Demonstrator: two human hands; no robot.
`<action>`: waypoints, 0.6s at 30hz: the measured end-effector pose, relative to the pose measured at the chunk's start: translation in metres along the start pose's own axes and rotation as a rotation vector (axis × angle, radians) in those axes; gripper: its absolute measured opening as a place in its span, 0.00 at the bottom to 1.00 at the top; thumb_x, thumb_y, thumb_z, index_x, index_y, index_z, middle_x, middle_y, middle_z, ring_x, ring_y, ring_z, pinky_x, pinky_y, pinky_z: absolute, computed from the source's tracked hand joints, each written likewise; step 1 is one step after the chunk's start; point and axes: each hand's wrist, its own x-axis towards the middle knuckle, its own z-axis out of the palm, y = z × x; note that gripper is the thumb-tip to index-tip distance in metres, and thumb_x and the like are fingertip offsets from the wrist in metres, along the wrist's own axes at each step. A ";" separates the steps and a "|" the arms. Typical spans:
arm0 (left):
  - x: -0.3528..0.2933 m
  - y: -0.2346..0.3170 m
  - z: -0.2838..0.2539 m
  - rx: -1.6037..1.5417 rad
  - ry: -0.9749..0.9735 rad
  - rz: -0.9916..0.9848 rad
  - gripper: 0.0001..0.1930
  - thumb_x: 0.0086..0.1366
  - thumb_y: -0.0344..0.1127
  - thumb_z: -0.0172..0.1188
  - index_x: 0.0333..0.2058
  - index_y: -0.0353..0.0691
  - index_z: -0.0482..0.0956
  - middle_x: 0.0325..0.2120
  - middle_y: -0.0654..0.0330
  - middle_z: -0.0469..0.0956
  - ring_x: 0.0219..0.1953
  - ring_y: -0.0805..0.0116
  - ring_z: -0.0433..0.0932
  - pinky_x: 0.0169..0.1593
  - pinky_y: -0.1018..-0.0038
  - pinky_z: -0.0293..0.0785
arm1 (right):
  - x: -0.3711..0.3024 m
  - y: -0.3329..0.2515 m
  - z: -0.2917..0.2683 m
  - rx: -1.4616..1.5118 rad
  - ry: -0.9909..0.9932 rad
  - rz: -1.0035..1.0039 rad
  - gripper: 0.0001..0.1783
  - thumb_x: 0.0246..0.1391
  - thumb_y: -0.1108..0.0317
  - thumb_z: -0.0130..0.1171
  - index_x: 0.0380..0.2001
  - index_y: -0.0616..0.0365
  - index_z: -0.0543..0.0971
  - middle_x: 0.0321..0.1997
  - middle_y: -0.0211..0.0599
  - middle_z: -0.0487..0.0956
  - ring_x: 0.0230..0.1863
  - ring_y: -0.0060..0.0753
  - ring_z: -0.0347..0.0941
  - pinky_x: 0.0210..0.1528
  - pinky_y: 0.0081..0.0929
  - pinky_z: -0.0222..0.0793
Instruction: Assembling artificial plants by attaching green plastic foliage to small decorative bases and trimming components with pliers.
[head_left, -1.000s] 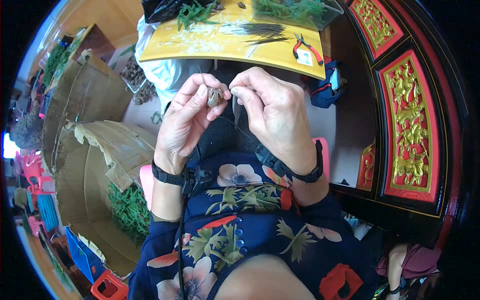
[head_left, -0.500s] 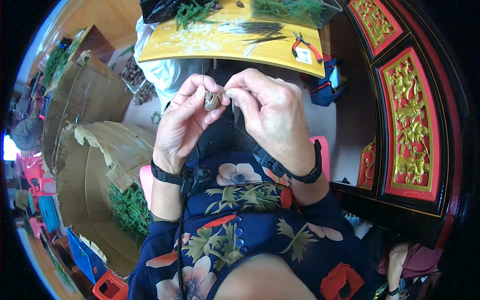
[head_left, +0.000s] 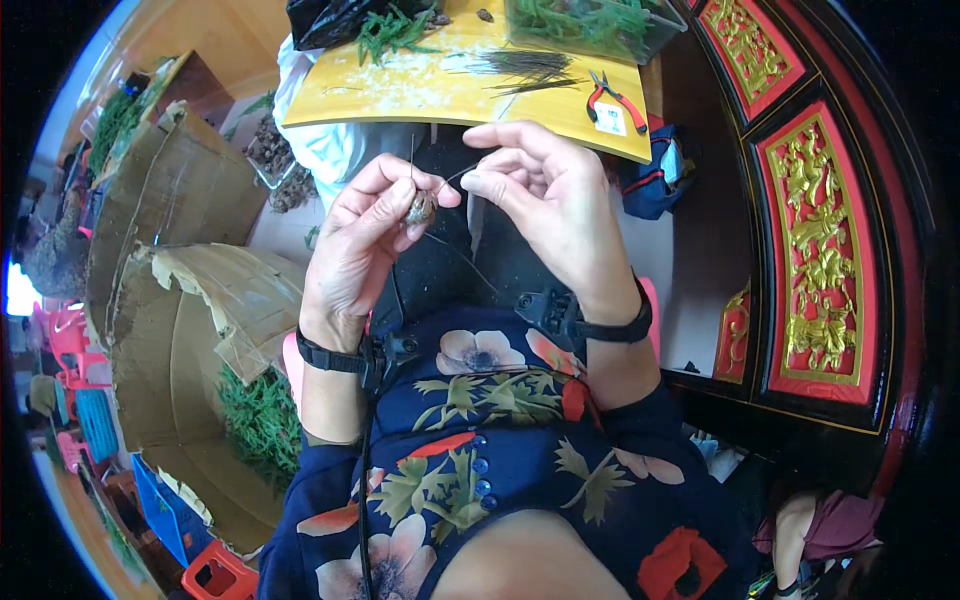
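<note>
My left hand [head_left: 352, 240] is closed in front of the table edge, its thumb and fingers pinching a small brown pine cone [head_left: 421, 208]. A thin dark wire [head_left: 456, 176] runs from the cone toward my right hand [head_left: 560, 205], and one end stands straight up above the left fingers. The right thumb and forefinger pinch the other part of the wire, just right of the cone. How the wire goes around the cone is hidden by the left fingers.
On the yellow table [head_left: 340, 85] lie loose dark wires [head_left: 528, 66], red-handled pliers [head_left: 627, 108], green sprigs [head_left: 388, 35] and a clear bin [head_left: 655, 45] of greenery. A torn cardboard box [head_left: 180, 380] with greenery stands left; a carved cabinet [head_left: 820, 250] stands right.
My right hand has drawn slightly right, away from the cone, and its fingers have lifted, baring more of the wire between the hands. The left hand keeps hold of the cone.
</note>
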 end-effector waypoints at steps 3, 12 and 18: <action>0.003 -0.002 0.001 -0.069 0.000 -0.012 0.06 0.67 0.35 0.54 0.39 0.40 0.72 0.32 0.56 0.79 0.27 0.81 0.68 0.28 0.87 0.62 | 0.004 0.019 0.000 0.234 -0.128 0.021 0.07 0.55 0.76 0.57 0.36 0.67 0.80 0.30 0.33 0.80 0.33 0.16 0.75 0.36 0.15 0.70; 0.001 -0.006 0.000 -0.081 0.093 0.006 0.14 0.65 0.33 0.56 0.47 0.40 0.67 0.31 0.56 0.77 0.23 0.81 0.65 0.25 0.87 0.58 | 0.003 0.019 0.013 0.127 -0.110 -0.174 0.07 0.55 0.77 0.56 0.36 0.68 0.80 0.30 0.35 0.81 0.33 0.19 0.76 0.36 0.15 0.71; 0.000 -0.008 -0.006 -0.103 0.071 -0.034 0.13 0.64 0.32 0.58 0.46 0.42 0.67 0.30 0.60 0.79 0.28 0.80 0.74 0.27 0.88 0.63 | 0.001 0.013 0.013 0.049 -0.079 -0.267 0.06 0.52 0.79 0.59 0.34 0.66 0.81 0.29 0.35 0.79 0.32 0.23 0.77 0.34 0.18 0.71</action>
